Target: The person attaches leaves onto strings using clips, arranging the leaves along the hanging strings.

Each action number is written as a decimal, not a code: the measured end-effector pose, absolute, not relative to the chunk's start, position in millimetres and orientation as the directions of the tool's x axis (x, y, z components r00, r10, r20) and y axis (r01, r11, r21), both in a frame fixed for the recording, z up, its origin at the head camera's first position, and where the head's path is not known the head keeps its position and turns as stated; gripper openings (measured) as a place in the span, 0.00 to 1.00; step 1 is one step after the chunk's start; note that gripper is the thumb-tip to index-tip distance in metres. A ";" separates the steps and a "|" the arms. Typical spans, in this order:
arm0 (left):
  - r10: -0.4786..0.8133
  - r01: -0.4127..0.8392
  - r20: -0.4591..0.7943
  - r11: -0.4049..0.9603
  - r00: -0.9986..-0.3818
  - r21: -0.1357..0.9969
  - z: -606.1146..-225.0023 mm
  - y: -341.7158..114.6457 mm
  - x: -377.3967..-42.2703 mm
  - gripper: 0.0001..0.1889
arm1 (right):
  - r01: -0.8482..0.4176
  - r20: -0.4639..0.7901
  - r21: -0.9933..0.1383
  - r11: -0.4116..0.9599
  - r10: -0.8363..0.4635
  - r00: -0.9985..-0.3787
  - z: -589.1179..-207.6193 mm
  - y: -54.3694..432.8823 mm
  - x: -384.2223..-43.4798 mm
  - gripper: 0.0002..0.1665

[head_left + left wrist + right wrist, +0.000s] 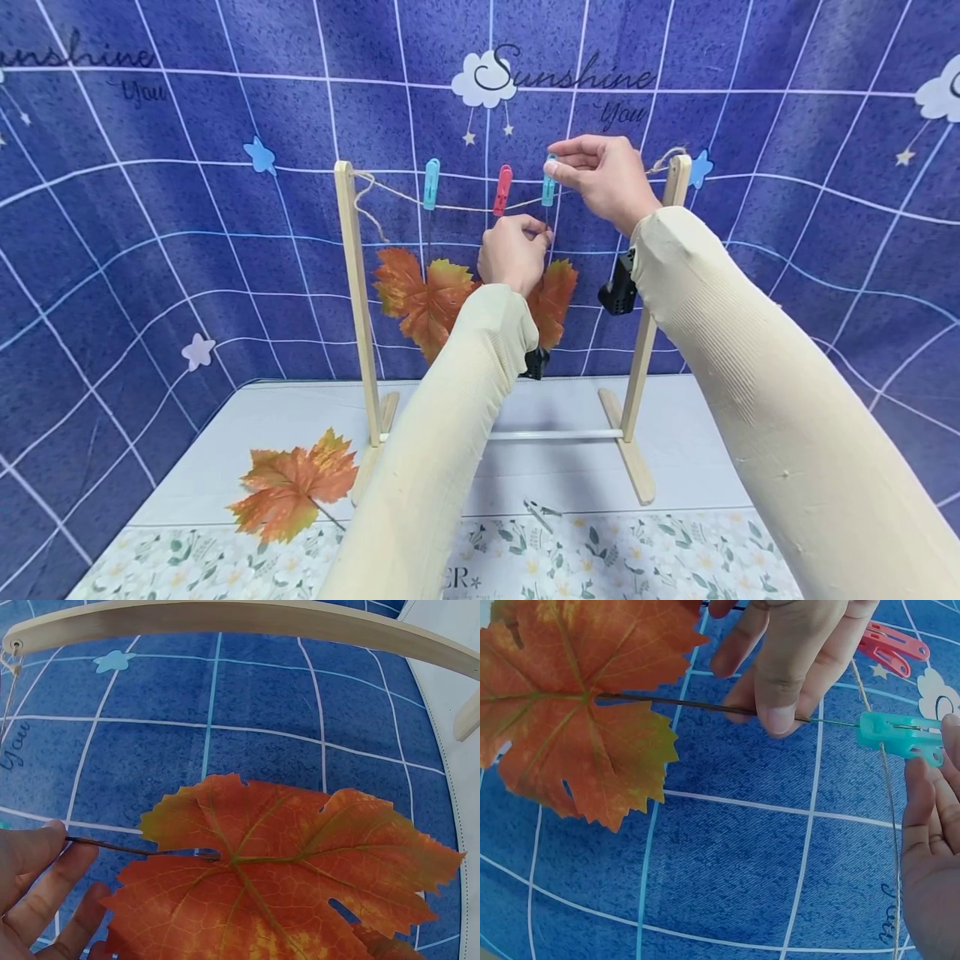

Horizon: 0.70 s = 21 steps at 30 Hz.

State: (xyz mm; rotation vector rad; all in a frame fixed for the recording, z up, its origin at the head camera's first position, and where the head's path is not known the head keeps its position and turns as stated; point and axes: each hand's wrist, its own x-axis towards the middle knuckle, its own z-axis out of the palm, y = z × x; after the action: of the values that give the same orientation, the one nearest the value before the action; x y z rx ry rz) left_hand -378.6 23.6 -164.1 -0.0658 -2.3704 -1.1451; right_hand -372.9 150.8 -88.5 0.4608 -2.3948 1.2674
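Observation:
In the head view my left hand (513, 254) pinches the thin dark stem of an orange artificial maple leaf (552, 304), partly hidden behind that hand. Thumb and fingertips hold the stem (682, 703) in the right wrist view, with its end at the mouth of a teal clothespin (896, 733). My right hand (607, 175) pinches the handle end of this clothespin, which sits on the twine (891, 825). A red clothespin (502, 190) is on the line to the left. Farther left, a blue clothespin (431, 183) has another leaf (423, 304) hanging below it.
The twine runs between two wooden posts (358, 308) of a stand joined by a white bar (555, 435). A loose leaf (296, 483) lies on the table (247, 408) at left. A small greenish thing (542, 514) lies near the front. Behind hangs a blue gridded cloth (187, 250).

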 end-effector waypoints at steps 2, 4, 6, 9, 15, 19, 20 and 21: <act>-0.168 0.255 0.458 0.643 -0.873 0.722 -163.9 23.4 -378.5 0.08 | -0.459 0.478 -0.706 0.539 -0.115 -0.871 -88.1 150.9 -372.1 0.26; -0.165 0.258 0.459 0.643 -0.873 0.722 -163.9 23.3 -377.9 0.09 | -0.459 0.472 -0.705 0.541 -0.125 -0.873 -87.9 151.5 -371.6 0.26; -0.164 0.254 0.455 0.644 -0.875 0.722 -164.1 23.5 -377.5 0.09 | -0.460 0.469 -0.702 0.544 -0.134 -0.873 -87.8 152.1 -370.6 0.27; -0.164 0.244 0.445 0.648 -0.880 0.721 -165.1 24.3 -377.4 0.09 | -0.460 0.462 -0.702 0.543 -0.144 -0.875 -88.1 153.1 -369.5 0.28; -0.172 0.238 0.442 0.646 -0.881 0.725 -166.1 25.1 -378.1 0.08 | -0.464 0.460 -0.704 0.538 -0.152 -0.875 -88.0 154.0 -368.5 0.28; -0.172 0.242 0.446 0.645 -0.879 0.725 -165.4 25.0 -377.8 0.08 | -0.464 0.470 -0.697 0.546 -0.141 -0.871 -87.6 153.4 -367.8 0.26; -0.172 0.243 0.447 0.644 -0.878 0.725 -165.2 25.1 -377.3 0.08 | -0.466 0.478 -0.696 0.546 -0.133 -0.868 -87.5 153.2 -367.9 0.25; -0.172 0.245 0.450 0.645 -0.876 0.723 -165.2 25.1 -377.0 0.08 | -0.466 0.485 -0.697 0.544 -0.121 -0.866 -87.5 153.0 -367.9 0.25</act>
State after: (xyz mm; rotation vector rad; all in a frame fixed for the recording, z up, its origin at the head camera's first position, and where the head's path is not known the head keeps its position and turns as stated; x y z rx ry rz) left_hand -377.0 25.1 -165.2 -0.0571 -2.3784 -1.1462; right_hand -367.9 153.0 -87.5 0.4806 -2.4037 1.2500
